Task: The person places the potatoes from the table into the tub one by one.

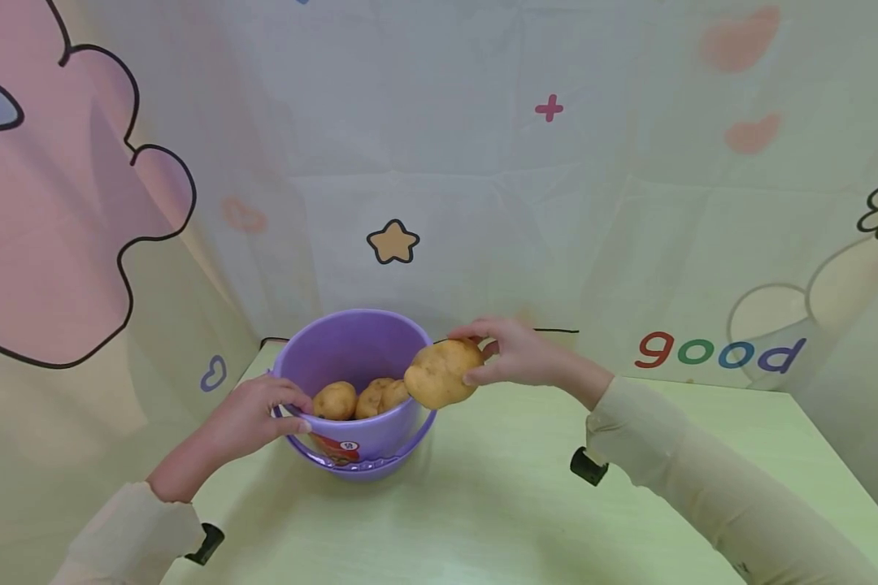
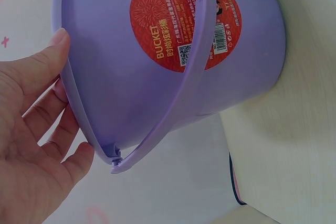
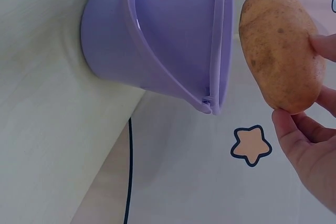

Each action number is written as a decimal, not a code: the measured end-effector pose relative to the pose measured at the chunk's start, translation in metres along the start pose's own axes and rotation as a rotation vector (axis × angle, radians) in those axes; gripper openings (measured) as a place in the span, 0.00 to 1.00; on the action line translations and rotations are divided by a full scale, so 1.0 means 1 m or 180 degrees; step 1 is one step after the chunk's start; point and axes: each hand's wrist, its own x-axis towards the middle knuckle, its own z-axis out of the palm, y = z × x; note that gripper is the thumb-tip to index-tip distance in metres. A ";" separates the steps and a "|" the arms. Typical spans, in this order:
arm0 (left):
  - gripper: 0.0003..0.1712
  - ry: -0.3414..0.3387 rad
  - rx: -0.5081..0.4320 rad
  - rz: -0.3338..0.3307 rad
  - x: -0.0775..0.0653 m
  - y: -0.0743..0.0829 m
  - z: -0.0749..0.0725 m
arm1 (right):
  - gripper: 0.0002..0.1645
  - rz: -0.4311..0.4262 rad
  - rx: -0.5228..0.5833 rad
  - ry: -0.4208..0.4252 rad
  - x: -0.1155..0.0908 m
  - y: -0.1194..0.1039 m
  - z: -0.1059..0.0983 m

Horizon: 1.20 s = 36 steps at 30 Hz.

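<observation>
A purple bucket [image 1: 395, 433] stands upright on the table, with several potatoes [image 1: 335, 400] lying inside. My left hand [image 1: 252, 413] holds the bucket's near-left rim; in the left wrist view its thumb and fingers lie at the rim edge. The bucket's handle [image 2: 185, 90] hangs down across the front, over a red label [image 2: 157, 19]. In my right hand [image 1: 518, 351] is a large potato [image 1: 441, 377], held between thumb and fingers at the bucket's right rim. The right wrist view shows this potato [image 3: 281, 51] above the rim, apart from the bucket.
The pale green table [image 1: 512, 487] extends to the right and toward me. Behind it hangs a printed cloth [image 1: 468, 203] with a star and the word "good", close behind the bucket. Black pieces [image 1: 588, 465] sit at both sleeve cuffs.
</observation>
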 end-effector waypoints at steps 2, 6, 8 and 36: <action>0.07 0.0005 0.0001 0.0011 0.000 0.000 0.000 | 0.29 -0.0003 0.0019 0.0003 0.002 -0.001 0.000; 0.07 0.0017 -0.0009 0.0030 0.000 0.000 0.000 | 0.30 0.0017 0.0027 0.0011 0.006 -0.003 0.001; 0.07 0.0016 -0.0016 0.0025 0.000 0.000 0.000 | 0.30 0.0036 0.0020 0.0001 0.009 -0.003 0.001; 0.07 0.0007 0.0000 0.0048 0.000 0.001 -0.001 | 0.32 0.0226 -0.0386 -0.0027 0.049 -0.006 0.014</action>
